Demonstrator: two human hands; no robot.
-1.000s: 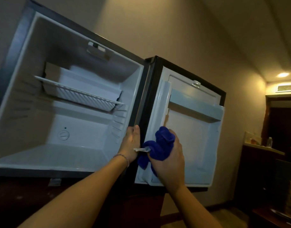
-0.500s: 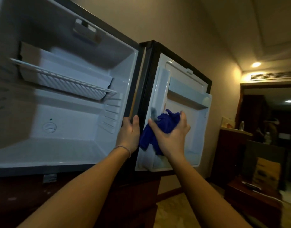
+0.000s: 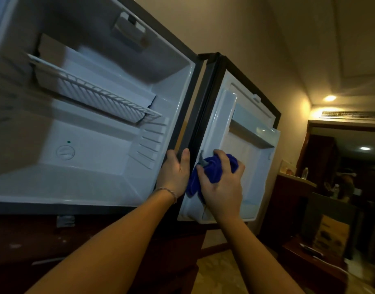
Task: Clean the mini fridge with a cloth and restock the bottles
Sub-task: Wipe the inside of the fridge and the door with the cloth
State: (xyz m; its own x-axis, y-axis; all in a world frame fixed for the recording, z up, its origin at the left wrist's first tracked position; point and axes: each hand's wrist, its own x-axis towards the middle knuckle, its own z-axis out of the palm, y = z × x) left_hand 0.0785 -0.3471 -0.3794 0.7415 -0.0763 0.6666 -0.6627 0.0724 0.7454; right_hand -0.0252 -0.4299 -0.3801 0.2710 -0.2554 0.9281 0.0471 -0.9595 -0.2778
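The mini fridge (image 3: 93, 158) stands open on a dark cabinet, its white inside bare but for a wire shelf (image 3: 93, 94). The fridge door (image 3: 252, 166) hangs open to the right, showing its white inner liner and a door shelf. My left hand (image 3: 175, 172) grips the hinge-side edge of the fridge body. My right hand (image 3: 222, 187) presses a bunched blue cloth (image 3: 212, 169) against the lower left of the door liner. No bottles are inside the fridge.
A dark wooden cabinet (image 3: 76, 240) carries the fridge. To the right, a counter (image 3: 296, 179) holds a few small bottles (image 3: 306, 172). A low dark table (image 3: 313, 257) stands at the lower right on a tan floor. Ceiling lights glow down the corridor.
The view has shifted closer to the fridge and tilted. My right hand has turned the cloth, now palm-down over it on the door liner. My left hand keeps its hold on the edge.
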